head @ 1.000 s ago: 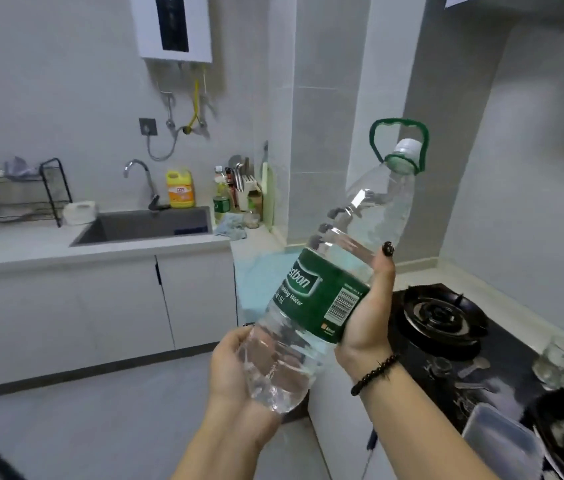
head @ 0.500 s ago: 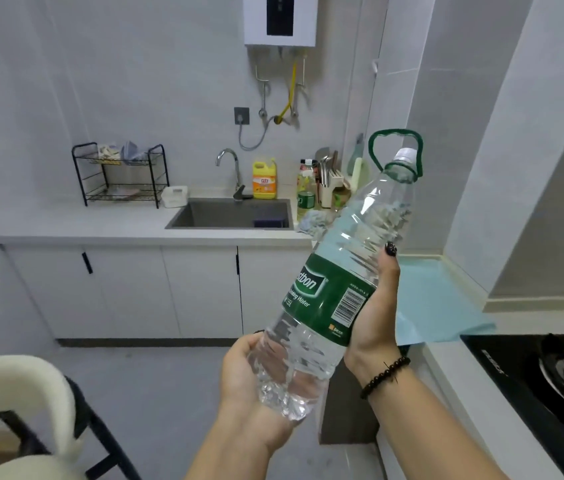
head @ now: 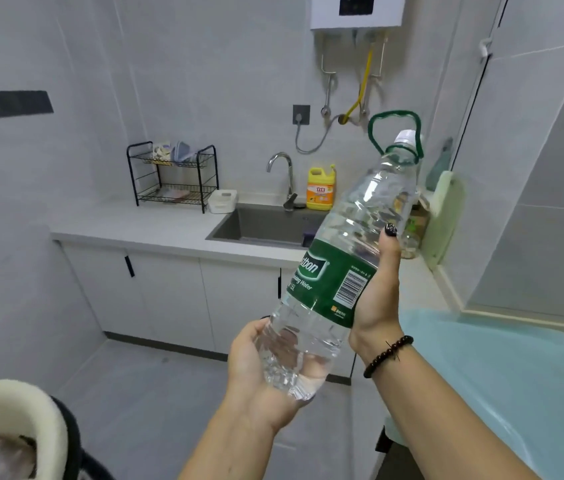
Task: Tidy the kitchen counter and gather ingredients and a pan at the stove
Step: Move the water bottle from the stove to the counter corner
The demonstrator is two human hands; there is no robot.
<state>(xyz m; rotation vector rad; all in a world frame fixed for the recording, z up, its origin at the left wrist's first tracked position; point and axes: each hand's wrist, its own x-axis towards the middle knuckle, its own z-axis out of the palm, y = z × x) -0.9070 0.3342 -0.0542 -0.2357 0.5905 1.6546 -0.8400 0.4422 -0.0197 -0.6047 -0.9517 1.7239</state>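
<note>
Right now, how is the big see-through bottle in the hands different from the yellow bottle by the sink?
The water bottle is clear with a green label; the yellow bottle is solid yellow with an orange label. The water bottle is tilted in the air, held by the left hand under its base and the right hand at its label; the yellow bottle stands upright on the counter, untouched. The water bottle has a green loop handle on its neck. Both look plastic.

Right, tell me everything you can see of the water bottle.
The water bottle is large, clear ribbed plastic with a green label bearing white lettering and a barcode, a white cap and a green carry loop at the neck. It is held in the air, tilted with its cap up and to the right. The left hand cups its base; the right hand grips the labelled middle.
</note>
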